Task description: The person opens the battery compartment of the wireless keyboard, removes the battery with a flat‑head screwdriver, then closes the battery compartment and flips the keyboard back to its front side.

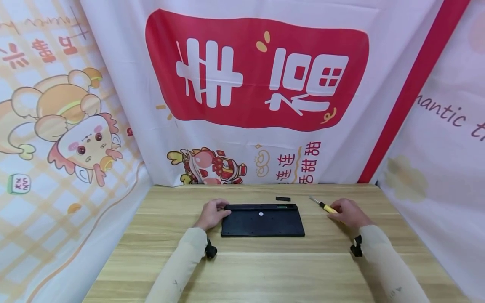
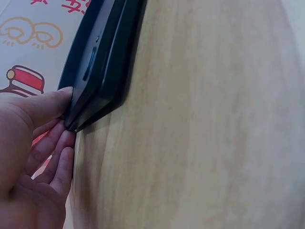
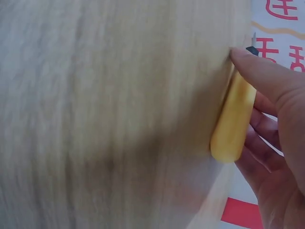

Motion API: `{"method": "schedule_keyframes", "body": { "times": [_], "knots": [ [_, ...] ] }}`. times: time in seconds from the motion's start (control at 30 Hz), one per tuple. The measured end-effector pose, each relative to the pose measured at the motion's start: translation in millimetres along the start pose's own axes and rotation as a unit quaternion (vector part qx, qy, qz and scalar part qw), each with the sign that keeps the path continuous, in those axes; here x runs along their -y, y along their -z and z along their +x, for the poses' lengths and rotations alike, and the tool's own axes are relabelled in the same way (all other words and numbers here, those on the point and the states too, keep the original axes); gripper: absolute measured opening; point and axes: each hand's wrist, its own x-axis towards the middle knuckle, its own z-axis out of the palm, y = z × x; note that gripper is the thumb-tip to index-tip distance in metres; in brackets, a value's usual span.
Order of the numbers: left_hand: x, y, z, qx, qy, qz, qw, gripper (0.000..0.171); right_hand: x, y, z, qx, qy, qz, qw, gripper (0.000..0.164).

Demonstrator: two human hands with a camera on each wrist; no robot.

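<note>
A black keyboard (image 1: 261, 224) lies face down on the table, a round white sticker on its back. Near its far right corner an uncovered battery slot (image 1: 285, 206) shows something green inside. My left hand (image 1: 213, 213) pinches the keyboard's far left corner; in the left wrist view the thumb (image 2: 55, 101) is on one face and the fingers are at the edge below. Off to the right, my right hand (image 1: 349, 213) holds a screwdriver (image 1: 326, 208) by its yellow handle (image 3: 233, 121), between thumb and fingers. Its metal shaft points away to the far left.
A small black cover (image 1: 283, 198) lies just beyond the keyboard, by the slot. The wooden table (image 1: 265, 273) ends at a printed cloth (image 1: 257, 84) behind, with more cloth hanging on both sides.
</note>
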Motion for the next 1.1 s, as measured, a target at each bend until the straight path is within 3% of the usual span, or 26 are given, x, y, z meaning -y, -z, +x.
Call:
{"method": "schedule_keyframes", "body": {
  "times": [0.27, 0.43, 0.8, 1.1],
  "knots": [
    [0.8, 0.2, 3.0, 0.001, 0.0, 0.006, 1.0, 0.026, -2.4, -3.9, 6.8, -0.038, 0.034, -0.018, 0.999, 0.012],
    [1.6, -0.1, 4.6, 0.0, -0.005, 0.007, 1.0, 0.026, -1.2, 0.8, 6.9, -0.021, 0.01, -0.013, 1.0, 0.012],
    [0.2, -0.4, 2.9, -0.002, 0.001, 0.006, 1.0, 0.026, 13.7, 39.9, 3.8, -0.005, 0.019, -0.019, 1.0, 0.008],
    [3.1, -1.2, 2.2, 0.0, 0.001, 0.005, 1.0, 0.026, 34.8, 70.1, 4.0, -0.004, 0.086, -0.035, 0.996, 0.006]
  ]
}}
